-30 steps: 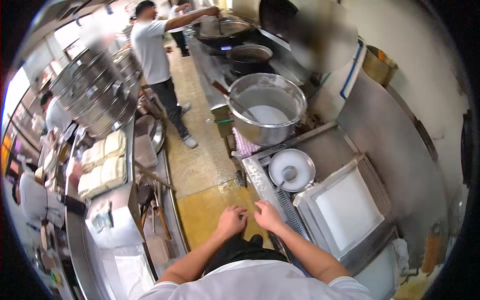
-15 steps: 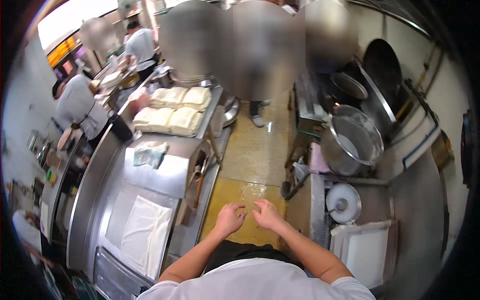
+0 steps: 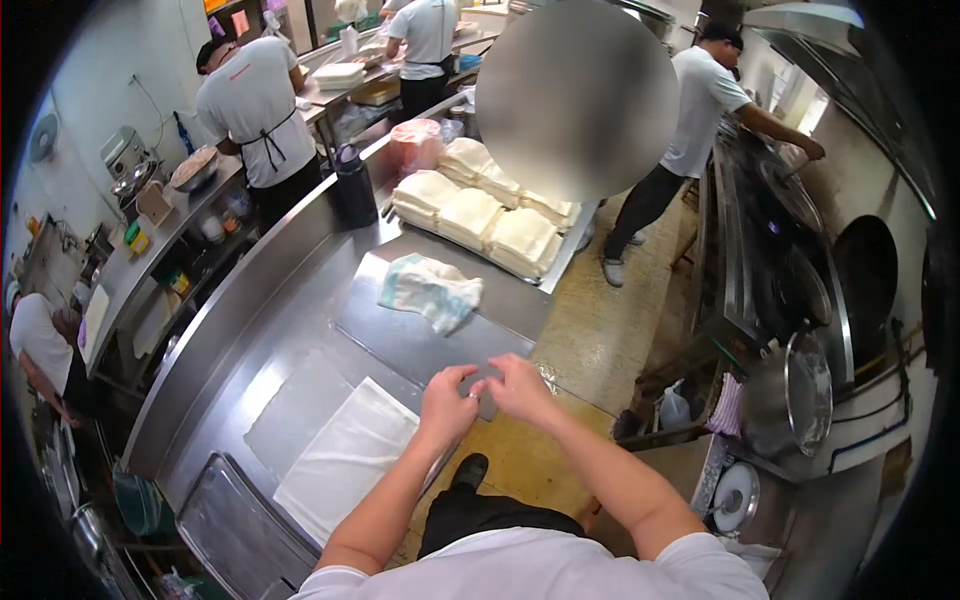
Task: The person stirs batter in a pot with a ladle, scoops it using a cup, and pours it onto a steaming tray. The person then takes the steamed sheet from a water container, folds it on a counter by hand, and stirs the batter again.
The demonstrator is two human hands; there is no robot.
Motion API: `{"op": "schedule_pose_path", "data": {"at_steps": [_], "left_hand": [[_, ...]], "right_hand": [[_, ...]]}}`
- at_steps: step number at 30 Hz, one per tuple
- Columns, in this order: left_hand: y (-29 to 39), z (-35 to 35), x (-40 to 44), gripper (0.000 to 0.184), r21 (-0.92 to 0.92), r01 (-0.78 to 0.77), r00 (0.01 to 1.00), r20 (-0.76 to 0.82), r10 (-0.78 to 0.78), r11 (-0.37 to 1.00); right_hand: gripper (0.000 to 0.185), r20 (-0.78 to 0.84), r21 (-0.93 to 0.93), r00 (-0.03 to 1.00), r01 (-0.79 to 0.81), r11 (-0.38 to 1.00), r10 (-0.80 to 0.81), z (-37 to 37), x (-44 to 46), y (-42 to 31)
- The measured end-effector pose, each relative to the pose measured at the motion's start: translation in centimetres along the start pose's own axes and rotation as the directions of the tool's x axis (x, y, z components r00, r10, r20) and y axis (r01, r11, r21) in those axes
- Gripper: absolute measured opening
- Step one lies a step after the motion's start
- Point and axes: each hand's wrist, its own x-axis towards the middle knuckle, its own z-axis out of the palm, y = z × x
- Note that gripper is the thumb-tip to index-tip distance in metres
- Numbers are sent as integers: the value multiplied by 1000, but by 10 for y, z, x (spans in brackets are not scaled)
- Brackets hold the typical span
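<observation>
My left hand (image 3: 450, 402) and my right hand (image 3: 518, 386) are raised in front of my body, close together, fingers curved and apart, holding nothing. Below and left of them a white cloth (image 3: 350, 455) lies flat on the steel counter (image 3: 225, 390). A crumpled white and light-blue towel (image 3: 430, 290) rests farther up on the metal surface. Behind it a tray (image 3: 540, 284) bears several stacks of pale folded sheets (image 3: 470, 215).
A dark bottle (image 3: 354, 188) stands at the counter's back edge. Co-workers (image 3: 262, 110) work at the left and back; another person (image 3: 690, 120) reaches over the woks at right. A large steel pot (image 3: 790, 395) stands at right. An empty-looking tray (image 3: 240, 530) lies lower left.
The view has swung left, from the stove side to the steel counter. My hands stay raised and have come closer together. A foot now shows on the yellow floor.
</observation>
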Motion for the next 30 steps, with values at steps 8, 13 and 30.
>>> {"op": "schedule_pose_path", "data": {"at_steps": [8,13,30], "left_hand": [[-57,-52,52,35,-62,64,994,-83,-69,996],[-73,-59,66,38,-130,95,989,-104,-109,987],[-37,-54,28,37,-483,244,970,144,-198,841]], "right_hand": [[41,-92,-208,987,109,972,-130,43,155,-41],[37,-29,-333,995,77,940,-92,73,205,-39],[32,-124,-171,986,94,981,-116,24,80,-25]]}}
